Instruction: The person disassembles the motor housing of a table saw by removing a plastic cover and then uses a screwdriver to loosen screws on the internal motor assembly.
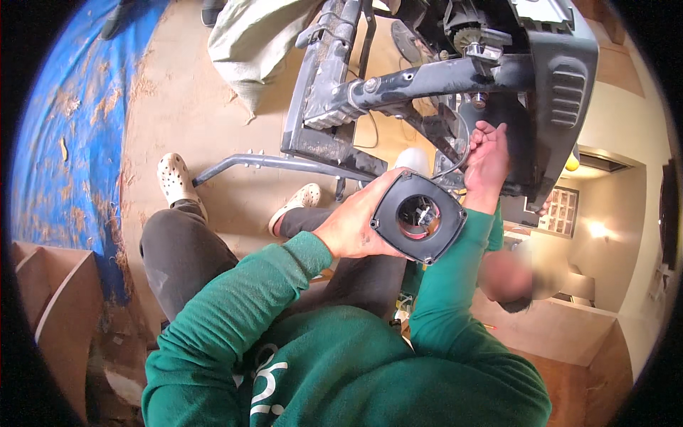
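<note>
My left hand [356,224] is closed around a black, square-ended motor housing [385,228]. The housing has screw lugs at its corners and a round opening, with shiny metal and reddish parts inside. To its upper right, my right hand [487,158] is raised with the palm showing and the fingers loosely curled, nothing visible in them. A thin dark cable [466,139] loops right beside these fingers. Above both hands stands a dusty machine with a dark metal frame [427,80], an exposed gear [467,37] and a grey vented cover [567,89].
A tubular metal leg [284,165] stretches low to the left. A whitish sack [249,53] lies beyond it, and a blue tarp [71,142] strewn with shavings covers the left floor. Wooden shelving [67,306] stands lower left. Another person [506,274] is close on the right.
</note>
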A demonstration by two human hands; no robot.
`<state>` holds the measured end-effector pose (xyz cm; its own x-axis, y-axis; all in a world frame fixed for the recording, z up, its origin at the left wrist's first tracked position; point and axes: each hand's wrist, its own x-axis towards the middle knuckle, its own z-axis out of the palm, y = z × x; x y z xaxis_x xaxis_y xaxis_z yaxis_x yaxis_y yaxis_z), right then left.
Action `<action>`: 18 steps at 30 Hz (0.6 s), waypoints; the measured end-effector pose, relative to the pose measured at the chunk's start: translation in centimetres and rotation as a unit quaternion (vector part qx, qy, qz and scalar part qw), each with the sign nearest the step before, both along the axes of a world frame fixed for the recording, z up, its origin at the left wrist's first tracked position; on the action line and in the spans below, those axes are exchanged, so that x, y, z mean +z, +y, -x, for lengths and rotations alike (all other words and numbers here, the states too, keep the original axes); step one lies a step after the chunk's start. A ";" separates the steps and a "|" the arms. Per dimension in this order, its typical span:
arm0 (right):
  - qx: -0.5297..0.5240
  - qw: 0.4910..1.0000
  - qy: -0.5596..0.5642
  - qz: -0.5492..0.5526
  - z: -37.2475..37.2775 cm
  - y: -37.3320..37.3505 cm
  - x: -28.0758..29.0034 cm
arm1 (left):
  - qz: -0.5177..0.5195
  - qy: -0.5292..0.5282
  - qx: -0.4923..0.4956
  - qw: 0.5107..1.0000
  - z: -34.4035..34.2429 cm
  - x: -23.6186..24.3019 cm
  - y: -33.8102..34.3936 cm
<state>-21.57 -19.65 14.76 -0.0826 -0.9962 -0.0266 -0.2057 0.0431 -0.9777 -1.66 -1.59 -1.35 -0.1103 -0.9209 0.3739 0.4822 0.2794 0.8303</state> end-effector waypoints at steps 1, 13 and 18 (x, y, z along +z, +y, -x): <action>0.007 1.000 0.004 0.005 0.2 -0.1 -0.1 | 0.000 0.003 0.005 1.000 0.0 0.1 0.0; 0.028 0.999 -0.019 0.023 0.3 0.2 -0.2 | -0.009 0.006 0.002 1.000 0.0 0.5 0.0; 0.013 0.999 0.006 0.045 1.3 -0.3 -1.2 | -0.023 0.014 -0.031 0.999 -0.4 0.9 -0.1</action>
